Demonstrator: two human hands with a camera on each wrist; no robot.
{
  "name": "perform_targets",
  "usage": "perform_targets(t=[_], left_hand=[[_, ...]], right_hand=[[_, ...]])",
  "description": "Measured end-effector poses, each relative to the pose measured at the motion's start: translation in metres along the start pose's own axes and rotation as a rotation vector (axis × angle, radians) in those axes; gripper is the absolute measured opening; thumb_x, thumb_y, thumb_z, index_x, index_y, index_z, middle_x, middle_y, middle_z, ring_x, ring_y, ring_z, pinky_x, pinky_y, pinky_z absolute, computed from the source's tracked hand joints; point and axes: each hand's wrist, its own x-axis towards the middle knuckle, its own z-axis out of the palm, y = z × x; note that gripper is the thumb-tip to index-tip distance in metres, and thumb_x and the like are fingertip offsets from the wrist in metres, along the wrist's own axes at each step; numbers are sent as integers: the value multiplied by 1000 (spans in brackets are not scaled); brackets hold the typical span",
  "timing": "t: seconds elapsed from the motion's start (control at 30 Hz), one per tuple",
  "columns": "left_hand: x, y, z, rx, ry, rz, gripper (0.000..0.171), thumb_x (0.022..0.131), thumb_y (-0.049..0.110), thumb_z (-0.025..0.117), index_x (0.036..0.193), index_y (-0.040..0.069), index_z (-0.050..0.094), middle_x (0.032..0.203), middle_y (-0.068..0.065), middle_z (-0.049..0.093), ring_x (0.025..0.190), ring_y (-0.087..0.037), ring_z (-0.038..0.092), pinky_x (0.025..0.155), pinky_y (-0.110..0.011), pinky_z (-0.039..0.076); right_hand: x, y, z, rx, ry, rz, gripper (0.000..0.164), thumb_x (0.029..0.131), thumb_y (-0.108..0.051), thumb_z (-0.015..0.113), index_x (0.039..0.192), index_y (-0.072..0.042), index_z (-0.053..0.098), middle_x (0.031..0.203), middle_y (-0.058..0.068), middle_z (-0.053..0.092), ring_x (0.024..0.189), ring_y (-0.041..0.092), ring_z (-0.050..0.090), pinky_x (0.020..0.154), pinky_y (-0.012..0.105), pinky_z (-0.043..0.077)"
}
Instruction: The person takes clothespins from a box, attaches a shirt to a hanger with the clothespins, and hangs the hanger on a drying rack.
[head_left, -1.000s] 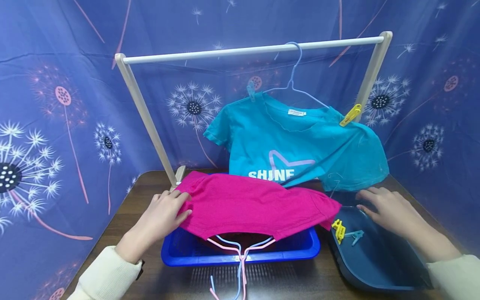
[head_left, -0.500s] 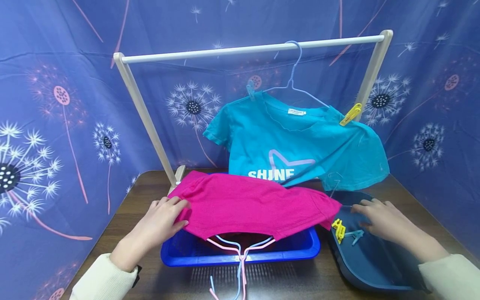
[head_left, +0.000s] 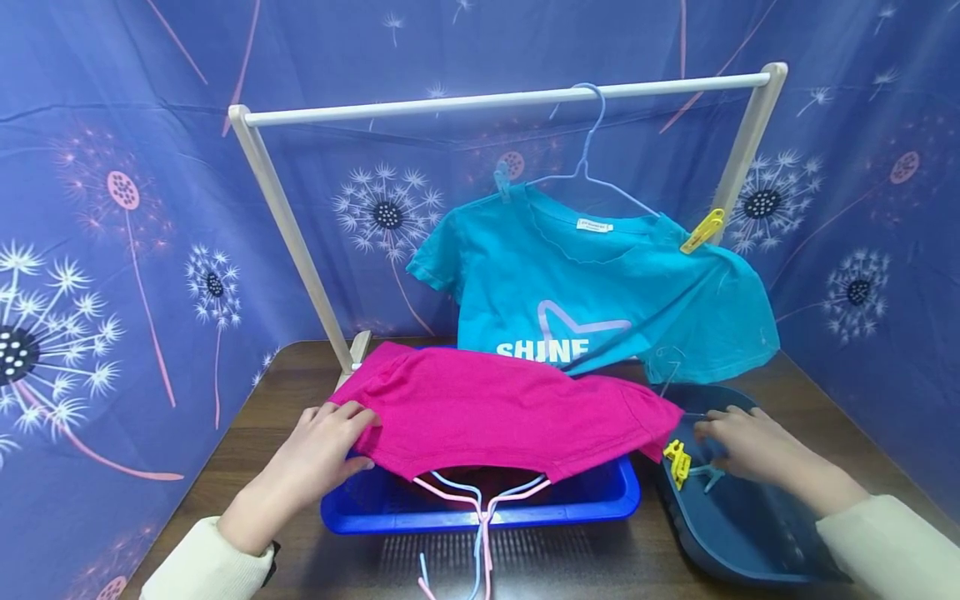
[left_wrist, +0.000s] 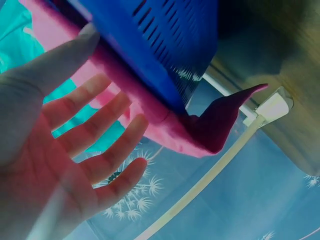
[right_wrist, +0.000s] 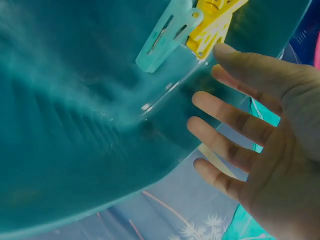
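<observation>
A magenta shirt (head_left: 495, 408) lies across the blue basket (head_left: 480, 518), with the hooks of a pink and a blue hanger (head_left: 480, 550) sticking out at its neckline. My left hand (head_left: 318, 454) is at the shirt's left sleeve, fingers relaxed and thumb apart; in the left wrist view the palm holds nothing. Over the dark blue bin (head_left: 738, 550) reaches my right hand (head_left: 757, 450), its fingers loosely spread. Just beside its thumb and fingertips in the right wrist view are a yellow clothespin (right_wrist: 212, 25) and a teal clothespin (right_wrist: 162, 40) inside the bin.
Behind stands a drying rack with a white bar (head_left: 420, 108). A turquoise T-shirt (head_left: 570, 275) hangs from it on a pale blue hanger (head_left: 583, 158), clipped by a light blue clothespin (head_left: 502, 179) and a yellow one. Dandelion-patterned cloth (head_left: 112, 100) surrounds the wooden table (head_left: 255, 425).
My right hand has moved left over the bin, closer to the clothespins. My left hand has drawn back slightly at the magenta shirt's sleeve, which has dropped a little.
</observation>
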Motion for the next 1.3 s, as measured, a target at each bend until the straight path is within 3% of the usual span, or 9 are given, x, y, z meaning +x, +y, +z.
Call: perform_targets(t=[0.2,0.33,0.5,0.67,0.9,1.0,1.3], left_hand=[[0,2,7,77,40,-3,46,56,24,84,94,13,60,90,-3,59,79,-27,57,71,-46,44],[-1,2,13,122,98,13,42,57,20,82,91,12,59,86,-4,58,73,-28,56,68,-45,44],[-1,2,16,153,168,35,33,58,13,75,86,11,57,81,-5,57,66,-29,56,63,-43,42],[0,3,14,158,177,33,28,60,12,73,83,12,57,76,-4,57,61,-28,57,60,-42,42],[0,1,8,94,138,16,30,61,16,78,84,14,58,75,0,56,63,-23,60,61,-43,45],[0,0,6,61,137,18,30,62,17,79,82,15,57,73,2,56,64,-19,60,62,-44,45],[3,-6,2,-31,238,68,31,62,13,80,73,17,51,64,8,52,55,-6,52,52,-31,39]], right_hand=[[2,-3,2,4,-68,11,31,58,-24,83,82,-23,62,93,4,65,72,21,54,56,37,39],[3,-2,2,10,-97,27,33,56,-25,84,80,-24,62,90,1,64,70,17,51,55,34,36],[5,-3,2,36,-137,42,33,56,-24,84,79,-23,62,95,5,66,73,19,53,56,34,36],[7,-6,2,33,-178,51,33,55,-23,85,80,-22,63,99,11,66,81,26,56,61,40,40],[10,-7,4,8,-168,37,33,54,-25,86,80,-22,66,93,4,67,80,24,55,62,40,40],[11,-7,6,15,-171,29,33,54,-25,86,81,-22,66,95,6,67,84,27,57,66,45,42],[12,-12,10,26,-209,42,37,53,-22,85,87,-17,69,101,13,66,104,49,52,83,67,35]])
